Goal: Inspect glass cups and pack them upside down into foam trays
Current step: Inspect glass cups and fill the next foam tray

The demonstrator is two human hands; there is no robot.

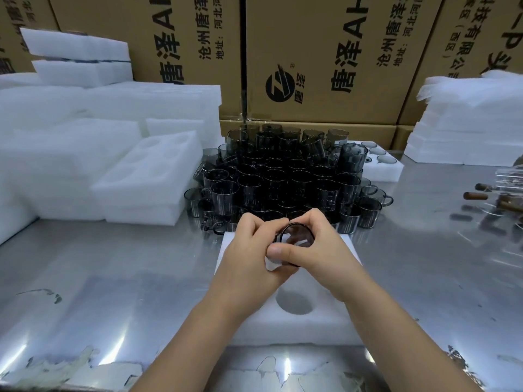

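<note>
Your left hand [249,250] and right hand [319,250] share one grip, fingers curled and clamped on a dark glass cup [297,239], held tilted just above the foam tray [283,331]. An empty pocket [294,302] waits below the grip, nearer you. The glass looks smooth, so turning it to check could let it slip and chip against the worktop [113,278]. Just beyond the grip the heap of cups [283,176] crowds the tray's far edge; a careless knuckle may topple it. Left of the grip stand stacked empty trays [147,176]; beyond and right, a part-filled tray [390,171].
</note>
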